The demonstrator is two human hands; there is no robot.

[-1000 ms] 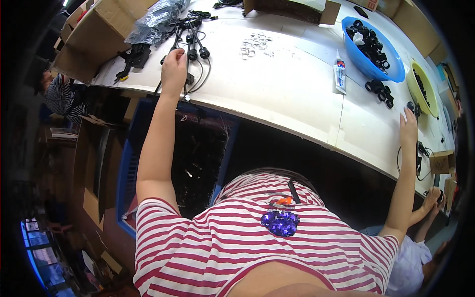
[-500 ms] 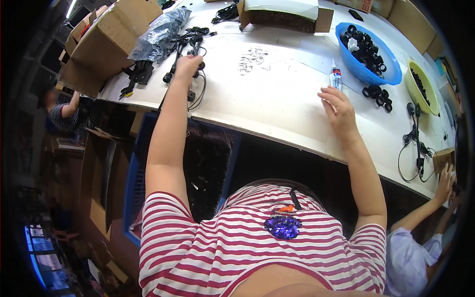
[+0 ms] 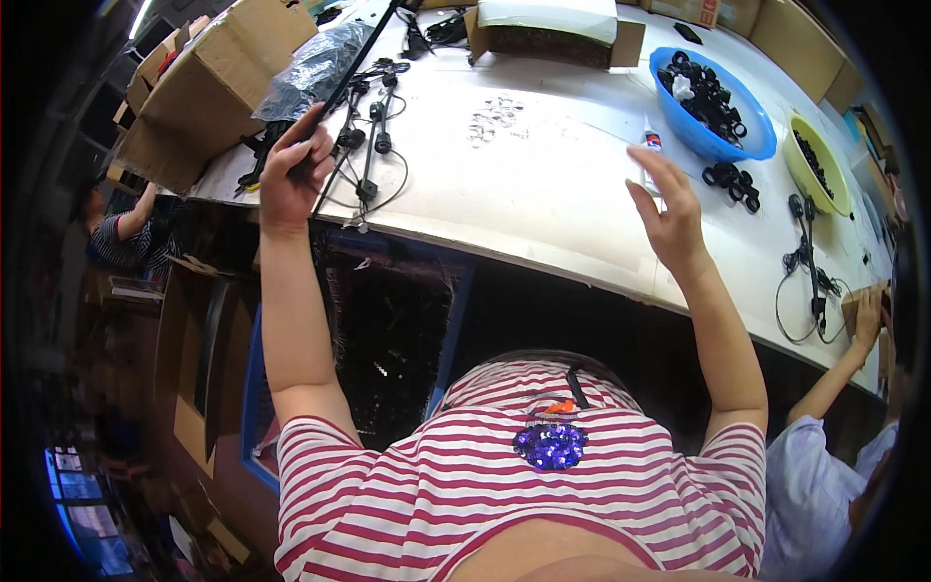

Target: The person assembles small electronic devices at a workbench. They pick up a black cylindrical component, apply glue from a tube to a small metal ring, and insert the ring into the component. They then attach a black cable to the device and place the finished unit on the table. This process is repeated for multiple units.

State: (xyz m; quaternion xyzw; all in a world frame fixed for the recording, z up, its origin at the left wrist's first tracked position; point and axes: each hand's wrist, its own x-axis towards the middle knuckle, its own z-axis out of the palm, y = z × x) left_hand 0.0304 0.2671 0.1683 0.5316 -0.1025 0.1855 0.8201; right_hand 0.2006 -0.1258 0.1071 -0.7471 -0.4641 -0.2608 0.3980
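My left hand is raised over the table's front left edge, its fingers closed round a long thin black rod. The rod slants up and away past the top of the view; what its lower end is like, I cannot tell. Beside that hand lie black cable assemblies with small connectors and looped wires. My right hand hovers at the right, fingers apart, right by a small white glue tube with a red and blue label. The tube's lower part is partly hidden by the fingers. Several clear rings lie on the tabletop.
A blue bowl of black rings and a yellow bowl of small black parts stand at the right. Loose black rings lie nearby. Cardboard boxes fill the far left. A co-worker's hand shows at the right edge.
My left hand has come back and left from the cable assemblies and now has the black rod raised in it. My right hand has shifted slightly up, still beside the glue tube.
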